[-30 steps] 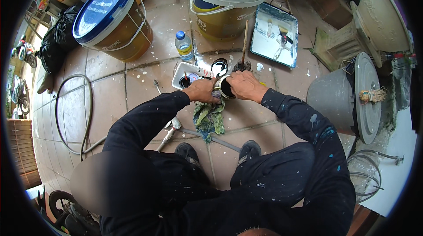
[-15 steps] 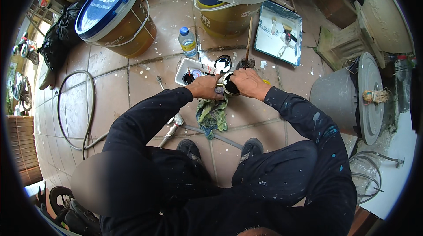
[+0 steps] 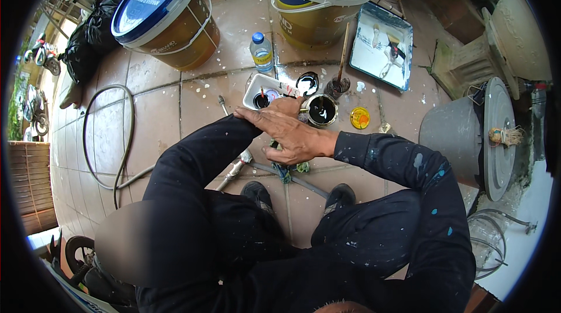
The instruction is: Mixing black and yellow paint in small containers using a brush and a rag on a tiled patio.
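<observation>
My right hand (image 3: 292, 138) lies across my left wrist and sleeve, fingers stretched out, thumb apart. My left hand (image 3: 286, 104), mostly behind it, is beside a can of dark liquid (image 3: 322, 110); its grip is hidden. Around the can are a white tray (image 3: 253, 91) with small dark cups, a dark lid (image 3: 307, 82), a dark container (image 3: 338, 87) with an upright wooden stick (image 3: 345, 44), and a small yellow lid (image 3: 360, 118). A green rag (image 3: 291, 170) lies below my hands, partly covered.
Lidded buckets (image 3: 169, 32), (image 3: 315, 18) and a bottle (image 3: 262, 53) stand ahead; a paint tray (image 3: 362, 50) holds brushes. Grey bucket (image 3: 444, 138) and planter (image 3: 508, 32) are right, a hose (image 3: 128, 138) and black bags (image 3: 87, 44) left, metal poles (image 3: 236, 167) near my feet.
My right hand has left the can, moving down and left across my left wrist, its fingers now extended. The yellow lid is now uncovered. The view has shifted slightly.
</observation>
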The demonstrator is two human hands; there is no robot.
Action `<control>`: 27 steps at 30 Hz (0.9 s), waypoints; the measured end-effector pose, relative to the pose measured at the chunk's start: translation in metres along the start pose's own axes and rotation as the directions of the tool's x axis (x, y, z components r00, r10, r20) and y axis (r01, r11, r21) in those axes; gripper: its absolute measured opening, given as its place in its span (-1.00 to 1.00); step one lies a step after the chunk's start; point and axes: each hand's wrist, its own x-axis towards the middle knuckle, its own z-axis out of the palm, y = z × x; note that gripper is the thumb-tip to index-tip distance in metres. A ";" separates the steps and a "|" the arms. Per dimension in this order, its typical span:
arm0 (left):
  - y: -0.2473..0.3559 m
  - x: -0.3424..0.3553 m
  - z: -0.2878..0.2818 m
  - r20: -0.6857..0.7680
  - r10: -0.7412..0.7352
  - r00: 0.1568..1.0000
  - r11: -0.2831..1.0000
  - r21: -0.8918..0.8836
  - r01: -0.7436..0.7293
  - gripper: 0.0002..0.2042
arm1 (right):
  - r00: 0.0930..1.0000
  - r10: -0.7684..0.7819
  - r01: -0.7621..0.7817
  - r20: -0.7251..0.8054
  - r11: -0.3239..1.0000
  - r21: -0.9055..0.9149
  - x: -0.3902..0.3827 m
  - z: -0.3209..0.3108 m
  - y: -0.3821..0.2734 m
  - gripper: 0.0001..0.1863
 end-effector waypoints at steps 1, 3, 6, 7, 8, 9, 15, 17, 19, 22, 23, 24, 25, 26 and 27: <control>0.002 0.002 0.002 -0.001 -0.006 1.000 1.000 -0.001 0.006 -0.38 | 0.997 -0.056 0.054 -0.061 0.998 -0.032 0.001 -0.001 -0.001 0.03; 0.010 0.011 0.007 0.048 -0.258 0.965 0.964 -0.048 0.260 -0.41 | 0.999 -0.046 0.046 -0.005 0.999 -0.007 -0.002 -0.006 -0.005 0.06; -0.010 0.015 0.014 0.042 0.033 0.999 0.992 -0.122 -0.028 -0.45 | 0.999 0.022 -0.020 0.044 0.999 -0.039 -0.003 -0.012 -0.014 0.08; -0.015 0.016 0.016 0.035 0.195 0.980 0.970 -0.158 -0.187 -0.46 | 1.000 0.017 -0.016 0.011 0.999 -0.040 -0.006 -0.016 -0.014 0.06; -0.021 0.016 0.017 0.022 0.351 0.936 0.920 -0.193 -0.341 -0.48 | 1.000 0.012 -0.013 -0.023 0.999 -0.042 -0.010 -0.021 -0.014 0.03; -0.034 0.017 0.020 0.002 0.486 0.874 0.852 -0.222 -0.474 -0.48 | 0.993 0.115 -0.114 0.003 0.987 -0.109 -0.009 -0.029 -0.016 -0.03; -0.018 0.014 0.011 0.041 0.434 0.900 0.898 0.057 -0.436 -0.04 | 0.870 0.366 -0.454 -0.330 0.855 -0.251 -0.078 -0.063 0.054 -0.38; -0.022 0.010 0.005 0.044 0.431 0.901 0.899 0.067 -0.433 0.00 | 0.877 0.461 -0.454 -0.136 0.701 -0.551 -0.098 -0.071 0.073 -0.63; -0.029 0.008 0.003 0.053 0.426 0.903 0.900 0.076 -0.429 0.04 | 0.855 0.514 -0.462 -0.071 0.691 -0.556 -0.094 -0.069 0.071 -0.69; -0.026 0.008 0.002 0.066 0.416 0.907 0.903 0.092 -0.421 0.04 | 0.844 0.535 -0.460 -0.033 0.691 -0.557 -0.098 -0.058 0.082 -0.79; -0.025 0.007 0.001 0.083 0.403 0.912 0.908 0.091 -0.409 0.05 | 0.841 0.541 -0.429 0.015 0.684 -0.591 -0.098 -0.054 0.086 -0.81; -0.026 0.007 0.002 0.097 0.385 0.918 0.915 0.092 -0.393 0.06 | 0.838 0.542 -0.391 0.064 0.679 -0.622 -0.096 -0.051 0.090 -0.82; -0.027 0.007 0.002 0.096 0.383 0.919 0.916 0.094 -0.391 0.06 | 0.910 0.412 -0.273 0.035 0.664 -0.696 -0.098 -0.048 0.092 -0.88; -0.028 0.007 0.004 0.077 0.392 0.917 0.913 0.089 -0.398 0.06 | 0.912 0.410 -0.272 0.036 0.665 -0.696 -0.098 -0.048 0.095 -0.88; -0.027 0.006 0.004 0.060 0.403 0.913 0.910 0.082 -0.407 0.06 | 0.929 0.368 -0.223 0.039 0.638 -0.737 -0.099 -0.050 0.099 -0.91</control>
